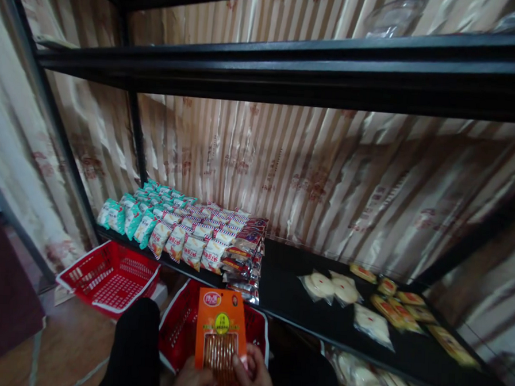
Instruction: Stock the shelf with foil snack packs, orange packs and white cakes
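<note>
Orange packet: we see it (221, 342) in front of us at the bottom centre, between our two hands, its printed face towards us and a window showing thin brown strips.
Long axis: it runs away from us, from our hands at the low end to the printed top end, which points at the lower shelf (285, 284) and leans slightly left.
Left hand: ours (192, 381) is at the packet's lower left, thumb over the front edge; we cannot tell how its other fingers sit behind.
Right hand: ours (254, 377) pinches the lower right edge, thumb flat on the face, fingers curled round the side.
Nearer hand: neither; both touch the packet, the right reaching slightly higher up it.
Beyond the top end: a stack of foil packs (243, 260) stands on the shelf near its front edge, with white snack bags (193, 250) just left of it.
Underneath: a red basket (173, 321) sits behind and below the packet, partly hidden by it.
</note>
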Demonstrator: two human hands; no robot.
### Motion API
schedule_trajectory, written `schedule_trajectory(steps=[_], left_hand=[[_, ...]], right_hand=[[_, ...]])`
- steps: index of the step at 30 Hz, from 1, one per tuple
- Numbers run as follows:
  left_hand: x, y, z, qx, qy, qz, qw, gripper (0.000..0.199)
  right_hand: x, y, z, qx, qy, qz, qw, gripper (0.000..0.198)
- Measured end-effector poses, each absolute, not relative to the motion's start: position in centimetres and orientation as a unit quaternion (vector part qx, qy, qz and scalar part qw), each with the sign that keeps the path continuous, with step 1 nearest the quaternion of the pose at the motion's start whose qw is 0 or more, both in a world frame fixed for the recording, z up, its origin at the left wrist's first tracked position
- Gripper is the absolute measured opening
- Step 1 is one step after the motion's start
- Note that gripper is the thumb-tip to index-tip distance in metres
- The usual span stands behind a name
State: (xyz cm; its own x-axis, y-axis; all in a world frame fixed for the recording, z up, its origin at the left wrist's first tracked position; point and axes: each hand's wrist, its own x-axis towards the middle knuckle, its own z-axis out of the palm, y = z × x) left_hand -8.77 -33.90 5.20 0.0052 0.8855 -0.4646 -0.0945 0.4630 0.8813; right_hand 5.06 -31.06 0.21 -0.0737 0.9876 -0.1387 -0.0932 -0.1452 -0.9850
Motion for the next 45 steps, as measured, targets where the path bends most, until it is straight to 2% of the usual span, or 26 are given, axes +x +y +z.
schedule_trajectory(steps=[2,6,10,14,17,22,25,28,34,45], left_hand=[[-8.3,-33.4,5.7,0.343,0.542,0.411,0.647,0.021],[-6.8,-31.3,8.5,0.326,0.490,0.429,0.685,0.038],[-4.3,-28.0,11.8,0.396,0.476,0.394,0.680,0.033],[-1.3,-24.4,12.3,0.414,0.446,0.375,0.699,0.039],[0.8,-21.7,11.2,0.427,0.480,0.390,0.660,0.047],[3.8,-17.6,10.0,0.486,0.616,0.361,0.503,0.068],[5.5,-15.6,10.0,0.562,0.644,0.290,0.432,0.067],[7.3,-13.5,9.7,0.593,0.648,0.247,0.409,0.063],[9.8,-8.3,7.9,0.531,0.671,0.261,0.448,0.057],[9.6,-3.0,5.1,0.516,0.698,0.277,0.412,0.051]], right_hand=[[6.0,-30.9,1.1,-0.472,-0.448,0.581,0.488,0.052],[8.7,-30.1,3.8,-0.504,-0.463,0.540,0.489,0.045],[11.1,-28.5,5.8,-0.554,-0.462,0.448,0.529,0.050],[13.2,-26.2,6.3,-0.577,-0.445,0.407,0.550,0.045],[15.0,-23.7,6.0,-0.586,-0.427,0.396,0.563,0.042],[18.5,-18.0,4.7,-0.619,-0.406,0.356,0.570,0.047],[20.3,-14.0,4.3,-0.656,-0.408,0.313,0.552,0.047],[21.2,-10.0,4.4,-0.686,-0.421,0.278,0.525,0.043],[21.2,-2.8,4.5,-0.674,-0.489,0.276,0.480,0.031],[20.0,4.3,1.5,-0.720,-0.525,0.273,0.363,0.017]])
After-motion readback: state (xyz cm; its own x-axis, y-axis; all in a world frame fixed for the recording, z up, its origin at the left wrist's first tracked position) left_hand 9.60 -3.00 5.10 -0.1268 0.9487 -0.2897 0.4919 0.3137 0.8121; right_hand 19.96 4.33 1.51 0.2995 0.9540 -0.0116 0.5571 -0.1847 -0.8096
